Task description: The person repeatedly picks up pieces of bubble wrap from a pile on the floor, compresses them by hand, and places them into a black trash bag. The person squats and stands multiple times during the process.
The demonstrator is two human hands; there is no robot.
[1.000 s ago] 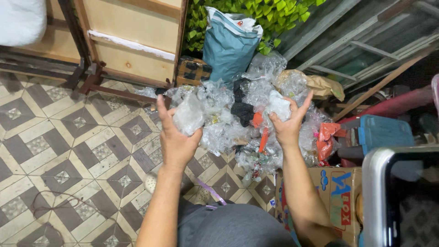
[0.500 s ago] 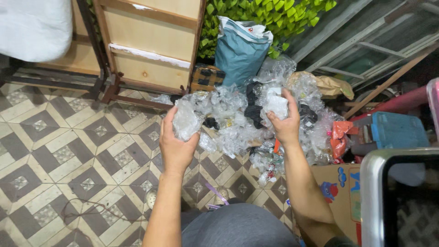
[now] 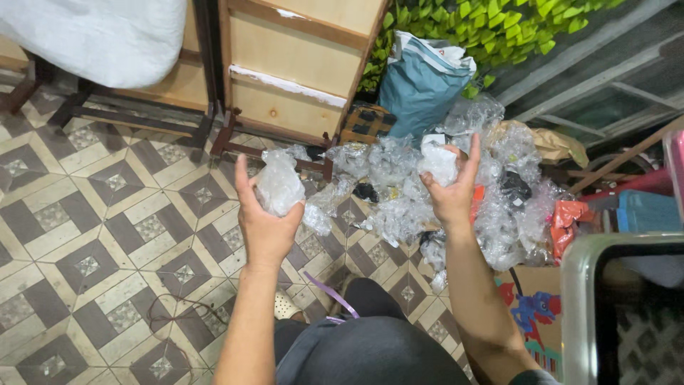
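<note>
Hands raised with crumpled plastic

Clear crumpled plastic [image 3: 279, 187] is cupped in the left hand [image 3: 267, 221], fingers half curled, above the patterned tiled floor [image 3: 107, 235]. A whiter wad [image 3: 438, 164] is gripped by the right hand [image 3: 452, 192], held over the heap of clear plastic bags [image 3: 399, 207] near the floor's far edge.
</note>
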